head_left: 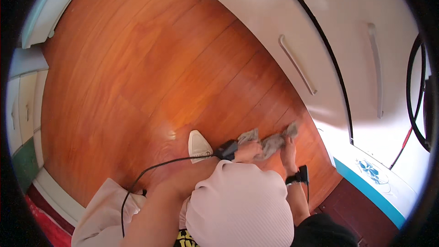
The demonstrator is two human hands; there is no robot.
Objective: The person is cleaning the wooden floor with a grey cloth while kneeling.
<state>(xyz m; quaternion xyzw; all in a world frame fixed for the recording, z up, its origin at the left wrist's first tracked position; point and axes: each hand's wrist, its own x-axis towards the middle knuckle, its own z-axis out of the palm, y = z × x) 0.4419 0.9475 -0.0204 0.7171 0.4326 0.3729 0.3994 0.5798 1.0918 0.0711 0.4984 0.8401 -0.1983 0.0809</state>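
Pressing down on a soft gray cloth (270, 142), both hands are low on the wooden floor (137, 64). The cloth is crumpled and lumpy, with bumpy folds, and it lies on the floor just beside the white cabinet (274, 23). The left hand (248, 151) rests on the left part of the cloth, with its fingers curled on the fabric, so its grip looks closed on the cloth. The right hand (289, 153) lies on the right part of the cloth, fingers stretched forward and flat; I cannot tell if that grip pinches the fabric or only pushes on it. Each wrist wears a small black box on a strap, the left wrist box (227, 148) and the right wrist box (299, 176). A thin black wire (151, 169) curves away from the left one. The floor is made of long smooth boards, shiny and reddish brown. A pale pointed slipper (199, 145) sits on the floor near the left hand. The cabinet doors are smooth and white, with a long thin handle (297, 64). A ribbed light pink piece of clothing (240, 206) covers the person's knee.
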